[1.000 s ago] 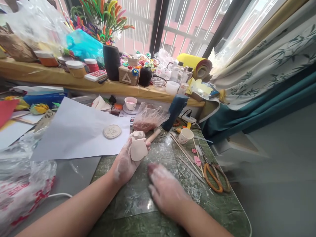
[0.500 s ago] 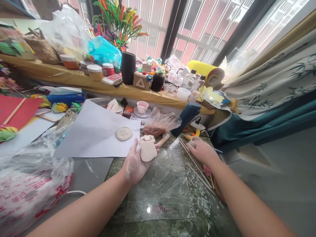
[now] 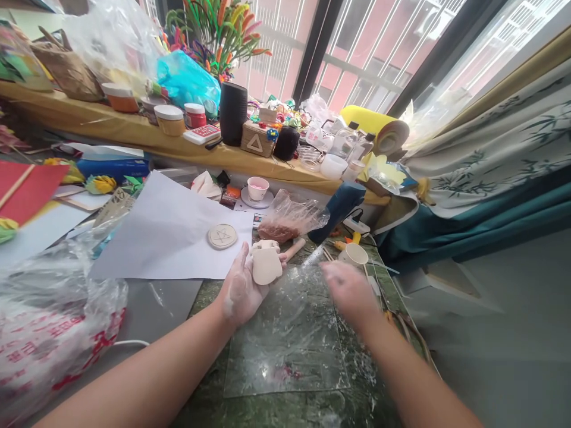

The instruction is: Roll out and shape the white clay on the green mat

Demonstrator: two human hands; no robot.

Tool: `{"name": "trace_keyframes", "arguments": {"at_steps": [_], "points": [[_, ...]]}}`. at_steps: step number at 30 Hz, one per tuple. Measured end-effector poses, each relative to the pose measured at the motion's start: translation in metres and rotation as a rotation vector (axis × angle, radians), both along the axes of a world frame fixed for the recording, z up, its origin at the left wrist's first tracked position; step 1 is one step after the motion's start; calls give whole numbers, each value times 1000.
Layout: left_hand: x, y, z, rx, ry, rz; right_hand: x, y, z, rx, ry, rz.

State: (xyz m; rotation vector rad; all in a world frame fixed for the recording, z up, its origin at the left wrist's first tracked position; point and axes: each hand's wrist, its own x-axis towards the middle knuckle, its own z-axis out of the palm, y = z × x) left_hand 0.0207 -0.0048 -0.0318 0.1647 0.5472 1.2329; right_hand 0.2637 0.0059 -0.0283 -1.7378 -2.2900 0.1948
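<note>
On the upturned palm of my left hand (image 3: 241,292) rests a flat, pale clay piece (image 3: 266,266) with a rounded lower edge and a lumpy upper end. White residue coats that palm and the fingers curl up beside the clay. My right hand (image 3: 352,292) is smeared by motion, over the right side of the clear sheet (image 3: 285,351); whether its fingers hold anything is hidden by the blur. Just beyond it stands a small cream cup (image 3: 355,255), apart from the hand. Thin sticks (image 3: 328,254) lie partly covered by that hand.
White paper (image 3: 169,238) carries a pale disc with a star (image 3: 222,236). A short wooden rod (image 3: 295,248), bagged brown clay (image 3: 281,229) and a dark blue cylinder (image 3: 338,211) lie beyond my hands. Plastic bags (image 3: 57,333) fill the left; a crowded ledge (image 3: 267,166) runs behind.
My right hand has come away from the cream cup and moved left and towards me, leaving the cup standing. My left hand still holds the clay piece, nearly unmoved.
</note>
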Motion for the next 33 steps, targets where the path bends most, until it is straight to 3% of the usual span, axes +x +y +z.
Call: {"name": "trace_keyframes", "arguments": {"at_steps": [3, 6, 8, 11, 12, 13, 16, 18, 23, 28, 33], "points": [[-1, -1, 4, 3, 3, -13, -53, -49, -18, -202, 26, 276], [-1, -1, 7, -6, 16, -12, -66, -77, -26, -295, 87, 573], [-1, -1, 6, -10, 26, -11, -55, -76, -28, -293, 90, 528], [0, -1, 3, 7, 29, -34, -42, -58, -28, -222, 45, 180], [1, -2, 2, 17, 28, -45, -41, -53, -26, -223, 34, 154], [1, -2, 0, 23, 28, -52, -42, -52, -24, -238, 31, 205], [3, -2, -3, 14, 38, -46, -41, -64, -16, -324, 76, 606], [3, -1, -4, 2, 55, -43, -29, -76, -14, -365, 110, 711], [4, -2, 3, 64, 79, -86, 8, -72, -30, -269, 79, 307], [14, -20, 14, 149, 18, -197, -5, -64, -28, -74, 249, 262], [26, -37, 15, 247, -29, -460, -25, -67, -22, 36, 407, 360]]}}
